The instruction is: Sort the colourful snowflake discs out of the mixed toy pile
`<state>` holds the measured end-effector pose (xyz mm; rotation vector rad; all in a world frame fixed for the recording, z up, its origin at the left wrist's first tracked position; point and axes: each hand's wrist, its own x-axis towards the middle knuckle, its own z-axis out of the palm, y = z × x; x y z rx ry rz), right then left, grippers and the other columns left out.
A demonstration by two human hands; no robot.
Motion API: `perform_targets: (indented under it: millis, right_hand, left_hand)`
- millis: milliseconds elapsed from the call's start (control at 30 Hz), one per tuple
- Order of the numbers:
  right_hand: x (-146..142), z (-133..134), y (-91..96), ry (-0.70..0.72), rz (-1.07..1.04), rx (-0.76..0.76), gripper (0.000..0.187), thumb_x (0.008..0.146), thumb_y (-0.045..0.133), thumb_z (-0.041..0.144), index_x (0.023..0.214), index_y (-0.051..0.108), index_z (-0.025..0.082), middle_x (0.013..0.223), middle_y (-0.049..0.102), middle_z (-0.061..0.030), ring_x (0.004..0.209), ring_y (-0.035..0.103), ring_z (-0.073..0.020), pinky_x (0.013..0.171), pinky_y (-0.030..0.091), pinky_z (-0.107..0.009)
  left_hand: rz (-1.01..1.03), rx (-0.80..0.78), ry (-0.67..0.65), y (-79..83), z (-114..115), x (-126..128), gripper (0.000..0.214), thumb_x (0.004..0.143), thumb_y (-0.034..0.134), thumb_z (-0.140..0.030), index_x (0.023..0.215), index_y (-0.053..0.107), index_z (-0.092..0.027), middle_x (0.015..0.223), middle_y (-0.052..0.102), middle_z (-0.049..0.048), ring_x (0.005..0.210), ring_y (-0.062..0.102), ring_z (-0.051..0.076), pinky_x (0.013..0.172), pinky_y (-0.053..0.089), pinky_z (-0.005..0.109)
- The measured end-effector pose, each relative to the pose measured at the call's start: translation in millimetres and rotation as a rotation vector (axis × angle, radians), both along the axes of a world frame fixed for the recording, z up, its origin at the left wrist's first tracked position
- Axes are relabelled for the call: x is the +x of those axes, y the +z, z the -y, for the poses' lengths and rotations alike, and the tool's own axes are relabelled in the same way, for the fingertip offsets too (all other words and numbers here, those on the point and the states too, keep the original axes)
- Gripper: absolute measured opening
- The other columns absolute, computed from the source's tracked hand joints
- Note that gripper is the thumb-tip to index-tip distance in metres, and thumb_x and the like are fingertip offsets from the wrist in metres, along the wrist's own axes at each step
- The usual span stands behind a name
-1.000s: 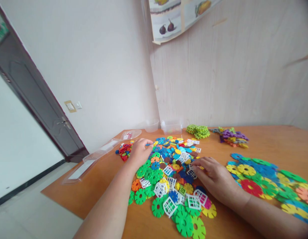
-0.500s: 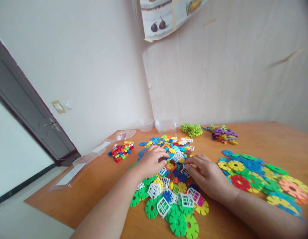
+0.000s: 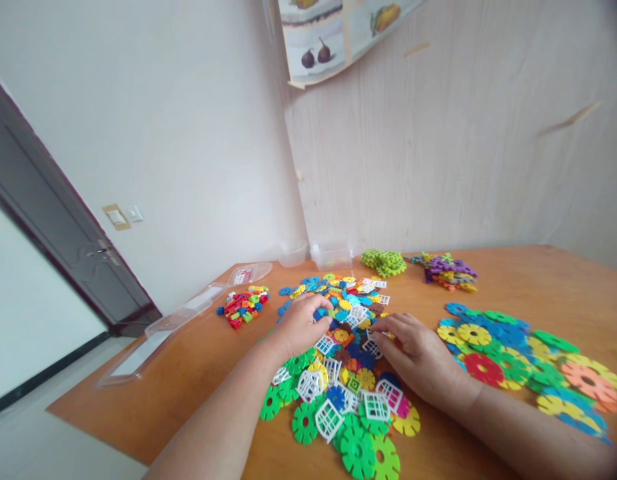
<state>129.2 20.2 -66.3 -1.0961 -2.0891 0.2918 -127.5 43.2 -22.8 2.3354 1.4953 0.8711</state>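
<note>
Left hand (image 3: 301, 329) over the mixed pile of plastic pieces (image 3: 366, 379), fingers curled, thumb and forefinger slightly apart; can't tell if a piece is between them. Right hand (image 3: 418, 357) at pile's right edge, fingers bent, tips at a white lattice window piece (image 3: 372, 347); gripped or just touched, can't tell. Snowflake discs (image 3: 513, 353) spread right of right hand, small building bricks (image 3: 244, 307) heaped left of pile, lime interlocking pieces (image 3: 383, 263) behind, all on wooden table (image 3: 198, 393).

Two hands (image 3: 301, 327); one mixed pile (image 3: 349, 353) between; one brick pile (image 3: 244, 307) left, one disc pile (image 3: 518, 353) right; two tubs (image 3: 333, 255), one green pile (image 3: 383, 263), one purple pile (image 3: 451, 270) far.
</note>
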Motion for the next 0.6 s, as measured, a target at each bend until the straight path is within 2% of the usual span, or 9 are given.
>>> perform_targets:
  millis: [100,200,367,600]
  right_hand:
    - [0.5,0.2,-0.6,-0.004,0.008,0.005,0.023,0.096,0.048,0.033,0.1,0.069,0.024,0.095,0.069,-0.0066,0.09,0.065,-0.0214,0.08,0.052,-0.035]
    - [0.5,0.6,0.1,-0.006,0.007,0.007,0.023,0.096,0.048,0.033,0.099,0.069,0.024,0.095,0.069,-0.0066,0.091,0.065,-0.0216,0.08,0.052,-0.035]
    - [0.9,0.5,0.4,-0.002,0.014,-0.002,0.023,0.097,0.048,0.035,0.099,0.069,0.024,0.095,0.069,-0.0066,0.09,0.064,-0.022,0.08,0.051,-0.036]
    - [2.2,-1.1,-1.3,0.004,0.019,-0.001,0.025,0.098,0.046,0.036,0.101,0.068,0.025,0.1,0.069,-0.0066,0.096,0.064,-0.0226,0.082,0.051,-0.037]
  left_hand:
    - [0.173,-0.063,0.002,-0.1,-0.3,0.3,0.014,0.084,0.058,-0.021,0.098,0.062,-0.023,0.1,0.07,0.0024,0.096,0.066,0.017,0.086,0.053,0.031]
    - [0.253,-0.04,0.027,3.5,0.8,0.9,0.011,0.084,0.059,-0.02,0.095,0.061,-0.021,0.096,0.07,0.0023,0.094,0.067,0.016,0.085,0.053,0.029]
    - [0.204,0.062,0.106,10.4,3.3,-2.7,0.012,0.083,0.061,-0.02,0.094,0.064,-0.022,0.098,0.071,0.0019,0.093,0.067,0.017,0.088,0.052,0.03]
    - [0.154,0.117,0.147,8.2,0.3,-6.7,0.021,0.082,0.061,-0.018,0.102,0.064,-0.023,0.101,0.071,0.0033,0.095,0.066,0.018,0.089,0.052,0.032]
